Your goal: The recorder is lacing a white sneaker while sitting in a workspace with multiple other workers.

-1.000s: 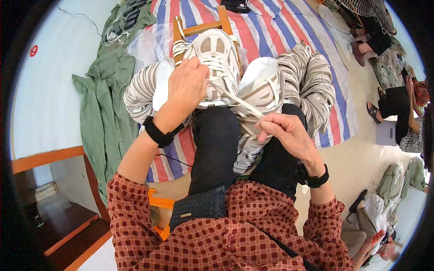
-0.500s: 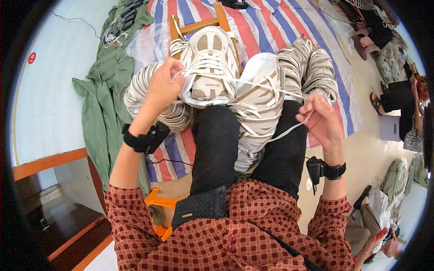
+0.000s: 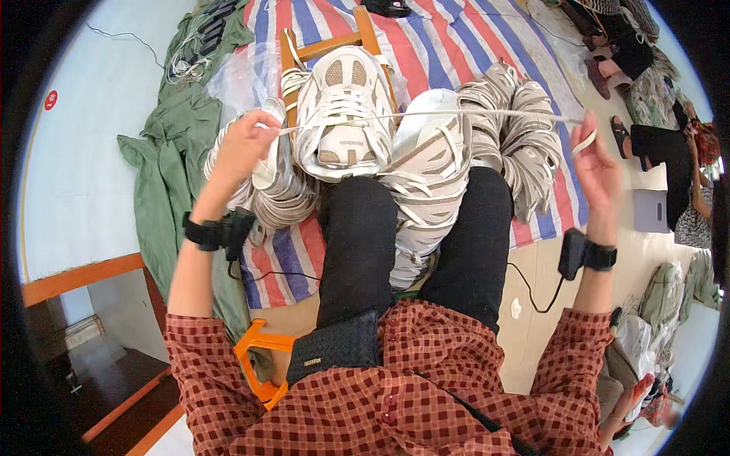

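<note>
A white and beige sneaker (image 3: 344, 114) rests on my knees, beside a second white shoe part (image 3: 433, 148). A flat beige lace (image 3: 471, 114) is stretched tight across the sneaker, from one hand to the other. My left hand (image 3: 245, 144) pinches the lace's left end, close to the sneaker's side. My right hand (image 3: 595, 163) is held far out to the right and grips the other end of the lace. Each wrist carries a black band with a small black device.
Bundles of beige laces (image 3: 525, 144) lie on a striped red, blue and white tarp (image 3: 487, 45). A green cloth (image 3: 163, 175) is on the left. An orange plastic hanger (image 3: 255, 365) is by my hip. Another person (image 3: 677, 167) sits at the right edge.
Both hands have moved apart from the sneaker, the right hand far to the right. The lace, slack before, is now pulled taut across the shoe.
</note>
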`<state>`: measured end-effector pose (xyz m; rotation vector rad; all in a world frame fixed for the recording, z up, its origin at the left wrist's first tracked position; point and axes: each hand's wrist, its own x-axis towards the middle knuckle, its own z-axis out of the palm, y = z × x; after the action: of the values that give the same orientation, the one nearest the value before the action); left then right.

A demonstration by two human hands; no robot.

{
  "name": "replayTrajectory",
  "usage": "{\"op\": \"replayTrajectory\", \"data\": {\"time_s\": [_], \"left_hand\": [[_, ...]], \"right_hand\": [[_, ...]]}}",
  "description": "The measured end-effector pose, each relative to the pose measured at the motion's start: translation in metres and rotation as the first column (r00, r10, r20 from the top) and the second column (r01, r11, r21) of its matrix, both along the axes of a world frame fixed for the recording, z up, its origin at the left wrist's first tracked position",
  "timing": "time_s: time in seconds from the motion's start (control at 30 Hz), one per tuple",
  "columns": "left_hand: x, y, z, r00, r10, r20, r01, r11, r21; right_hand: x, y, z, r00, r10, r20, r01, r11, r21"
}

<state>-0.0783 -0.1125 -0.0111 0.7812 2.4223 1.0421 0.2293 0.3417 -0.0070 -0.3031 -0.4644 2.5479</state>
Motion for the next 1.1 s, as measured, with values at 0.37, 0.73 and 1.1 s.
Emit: {"op": "replayTrajectory", "data": {"time_s": [0.37, 0.73, 1.1], "left_hand": [[-0.102, -0.176, 0.077, 0.725, -0.056, 0.687, -0.634, 0.338, 0.696], [-0.063, -0.211, 0.053, 0.669, 0.582, 0.463, -0.742, 0.492, 0.455], [0.078, 0.054, 0.026, 0.886, -0.094, 0.454, 0.072, 0.995, 0.066]], "right_hand": [[-0.054, 0.168, -0.007, 0.837, 0.538, 0.095, -0.540, 0.786, 0.302], [-0.162, -0.040, 0.007, 0.854, -0.046, 0.518, -0.437, 0.477, 0.763], [-0.177, -0.169, -0.023, 0.770, -0.156, 0.619, -0.608, -0.474, 0.637]]}}
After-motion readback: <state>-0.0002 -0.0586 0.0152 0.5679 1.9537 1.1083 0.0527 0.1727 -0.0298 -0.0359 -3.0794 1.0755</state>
